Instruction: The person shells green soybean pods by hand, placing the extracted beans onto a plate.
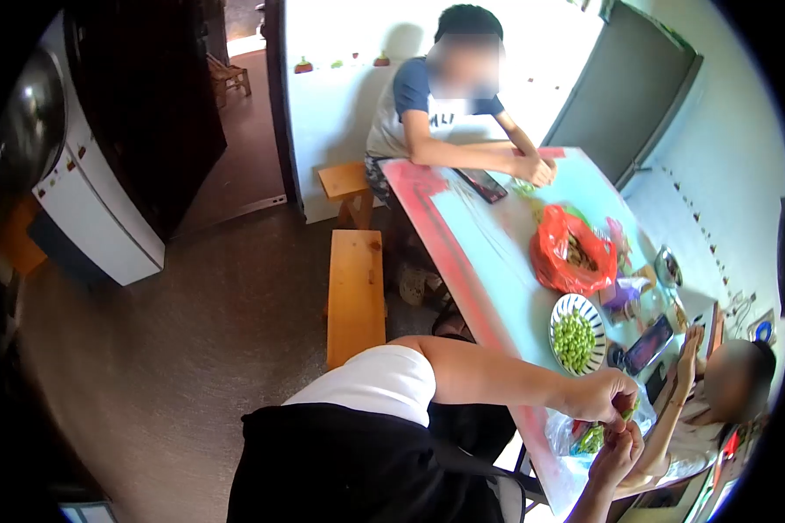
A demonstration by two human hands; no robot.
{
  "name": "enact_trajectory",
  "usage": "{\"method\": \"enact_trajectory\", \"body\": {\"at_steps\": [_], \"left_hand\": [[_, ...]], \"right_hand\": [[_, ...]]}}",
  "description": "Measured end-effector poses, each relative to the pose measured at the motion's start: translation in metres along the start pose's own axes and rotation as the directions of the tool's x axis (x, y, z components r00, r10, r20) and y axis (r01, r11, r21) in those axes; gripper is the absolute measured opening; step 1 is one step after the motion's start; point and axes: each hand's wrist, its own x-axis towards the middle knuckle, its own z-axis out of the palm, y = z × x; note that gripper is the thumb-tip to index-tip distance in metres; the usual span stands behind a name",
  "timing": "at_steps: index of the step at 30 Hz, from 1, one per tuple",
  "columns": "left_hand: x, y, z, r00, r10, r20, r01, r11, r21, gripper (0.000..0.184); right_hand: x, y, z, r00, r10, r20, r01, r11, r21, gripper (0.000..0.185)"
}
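Observation:
My left hand (600,397) reaches out from a white sleeve, its fingers closed around a small green pod (631,410). Just below it, my right hand (617,455) is pinched close against the left fingertips; what it holds is too small to name. Both hands are over a clear plastic bag (563,433) with green pods (591,439) in it, at the near end of the table (488,270). Beyond my left forearm stands a striped plate (597,324) heaped with green beans (573,341).
Across the table a person (449,113) leans on it, hands together near a phone (481,185). Another person (672,436) sits at the right. A red bag (554,253), a propped phone (649,345) and a bowl (668,267) stand on the table. A wooden bench (355,292) is alongside.

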Motion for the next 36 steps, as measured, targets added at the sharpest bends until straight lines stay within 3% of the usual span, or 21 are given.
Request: {"method": "enact_trajectory", "body": {"at_steps": [2,3,7,10,11,13,15,16,17,18,20,22,24,26,30,32,35,36], "left_hand": [[-0.003,-0.010,0.000,0.987,0.125,-0.104,-0.127,0.992,-0.012,0.016],[-0.005,-0.005,-0.008,0.995,0.051,-0.083,-0.048,0.998,0.039,0.018],[-0.020,0.012,-0.016,0.995,-0.056,-0.084,0.033,0.966,-0.255,0.018],[-0.030,0.020,-0.018,0.995,-0.017,-0.100,-0.004,0.979,-0.206,0.018],[-0.031,0.020,-0.017,0.995,0.011,-0.101,-0.029,0.982,-0.186,0.018],[-0.030,0.015,-0.012,0.993,0.060,-0.100,-0.075,0.985,-0.154,0.019],[-0.027,0.010,-0.007,0.993,0.063,-0.104,-0.078,0.985,-0.153,0.019],[-0.023,0.005,-0.003,0.993,0.060,-0.101,-0.075,0.985,-0.154,0.019],[-0.018,-0.007,0.000,0.985,0.118,-0.127,-0.127,0.989,-0.069,0.017],[-0.029,0.024,-0.002,0.995,-0.068,-0.079,0.053,0.983,-0.179,0.013],[-0.015,-0.006,0.003,0.987,-0.160,0.001,0.155,0.958,-0.242,0.012],[-0.008,-0.031,0.010,0.985,-0.170,0.032,0.170,0.917,-0.361,0.013],[-0.001,-0.041,0.017,0.980,-0.184,0.076,0.199,0.881,-0.430,0.013],[0.009,-0.055,0.020,0.980,-0.185,0.072,0.198,0.930,-0.310,0.012],[0.033,-0.061,0.020,0.921,-0.362,0.142,0.389,0.876,-0.286,0.014],[0.050,-0.072,0.016,0.917,-0.347,0.199,0.395,0.861,-0.321,0.016],[0.072,-0.076,0.012,0.909,-0.297,0.291,0.397,0.828,-0.397,0.018],[0.076,-0.082,0.010,0.910,-0.299,0.288,0.399,0.818,-0.413,0.017]], "right_hand": [[0.001,-0.019,0.016,0.989,0.108,0.100,-0.127,0.971,0.201,0.023],[0.003,-0.026,0.026,0.981,0.168,0.093,-0.183,0.965,0.188,0.023],[-0.001,-0.062,0.077,0.904,0.424,0.044,-0.403,0.814,0.418,0.020],[-0.009,-0.054,0.065,0.912,0.340,0.229,-0.410,0.744,0.528,0.019],[-0.011,-0.053,0.061,0.923,0.325,0.205,-0.384,0.777,0.498,0.018],[-0.015,-0.058,0.059,0.942,0.299,0.153,-0.336,0.837,0.432,0.019],[-0.011,-0.049,0.041,0.984,0.130,0.123,-0.142,0.986,0.093,0.016],[-0.012,-0.047,0.034,0.991,0.050,0.126,-0.039,0.995,-0.088,0.018],[-0.013,-0.048,0.028,0.998,0.002,0.062,0.016,0.958,-0.287,0.018],[-0.014,-0.048,0.019,0.996,-0.040,0.081,0.071,0.900,-0.430,0.015],[-0.017,-0.052,0.016,0.966,-0.201,0.162,0.256,0.662,-0.704,0.010],[-0.023,-0.069,0.032,0.946,-0.279,0.166,0.295,0.530,-0.795,0.006],[-0.019,-0.062,0.015,0.881,-0.349,0.321,0.438,0.341,-0.832,0.010],[-0.014,-0.055,-0.002,0.858,-0.356,0.370,0.482,0.309,-0.820,0.013],[0.006,-0.053,-0.038,0.913,-0.204,0.354,0.404,0.587,-0.702,0.010],[0.018,-0.057,-0.052,0.930,-0.054,0.365,0.290,0.718,-0.633,0.011],[0.039,-0.043,-0.071,0.914,-0.070,0.399,0.287,0.807,-0.516,0.010],[0.043,-0.036,-0.073,0.938,-0.054,0.342,0.236,0.823,-0.517,0.009]]}}
